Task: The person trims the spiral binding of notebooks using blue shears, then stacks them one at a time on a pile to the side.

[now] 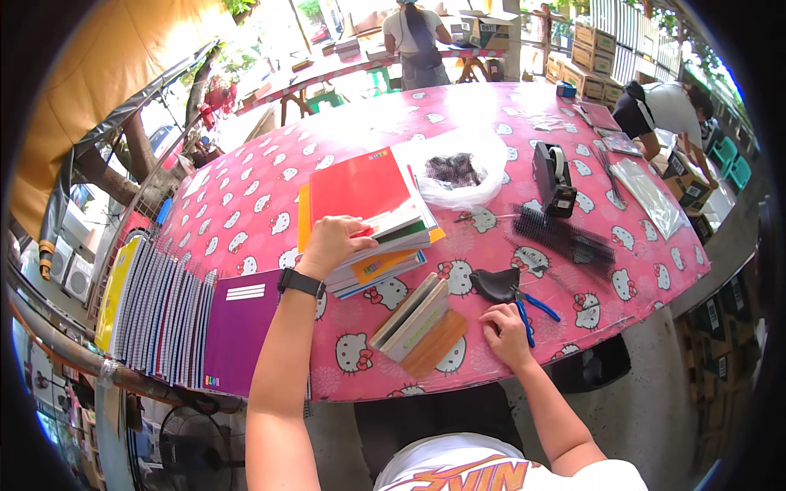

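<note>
**Left hand (334, 241) on the red notebook (360, 184), right hand (503, 331) by the pliers (530, 311)**

Nearest the person, the right hand rests on the pink table cover (483, 360), just beside the blue handles of the pliers. Its fingers are loosely bent; whether they touch a handle or press together cannot be told. To its left stands a slotted wooden block (422, 323), and past the hand lies a small black piece (495, 285) at the head of the pliers.

At the left edge of the table, a row of spiral notebooks (164, 315) stands packed together, with a purple notebook (241, 327) at its right end.

Farther in, the left hand, with a dark watch (301, 283) on the wrist, lies over the near edge of the red notebook, which tops an uneven pile. Its fingers are bent together there; whether they pinch the cover cannot be told.

To the right lie black coils (565, 241), then a tape dispenser (555, 180). Beyond the pile sits a clear plastic bag (483, 172) with something dark inside. One co-worker (675, 110) bends over a box at the far right; another (416, 45) stands at a distant table (360, 69).
</note>
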